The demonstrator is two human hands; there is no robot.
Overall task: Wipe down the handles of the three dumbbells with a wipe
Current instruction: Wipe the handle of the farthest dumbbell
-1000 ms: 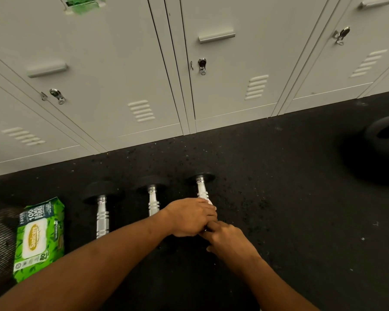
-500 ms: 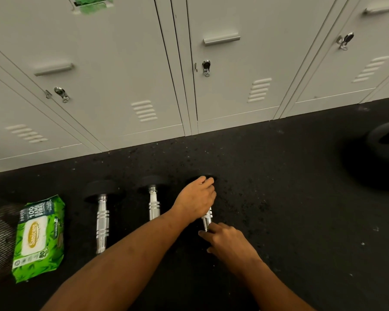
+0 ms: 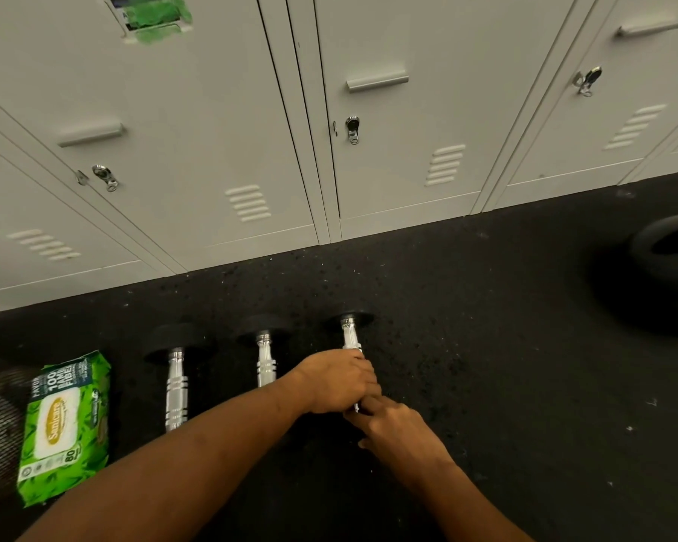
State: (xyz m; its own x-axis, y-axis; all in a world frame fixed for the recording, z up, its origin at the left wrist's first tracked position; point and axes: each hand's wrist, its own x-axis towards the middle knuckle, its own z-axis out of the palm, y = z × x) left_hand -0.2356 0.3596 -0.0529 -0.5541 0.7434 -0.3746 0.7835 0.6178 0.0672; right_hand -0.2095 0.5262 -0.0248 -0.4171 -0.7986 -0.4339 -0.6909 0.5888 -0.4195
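Half a second ago the left hand (image 3: pixel 335 381) stretched to the far head of the rightmost dumbbell (image 3: pixel 350 335) on the floor (image 3: pixel 486 385), and now its fingers curl round the handle while the right hand (image 3: pixel 396 428) pinches the near end, likely mid-stroke, the wipe hidden.

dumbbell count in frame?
3, in a row on the floor: left dumbbell beside the wipes pack, middle dumbbell partly behind the left forearm, right dumbbell held by left hand and right hand. No others visible.

"100" and "80" on wipes pack (image 3: pixel 65 428)
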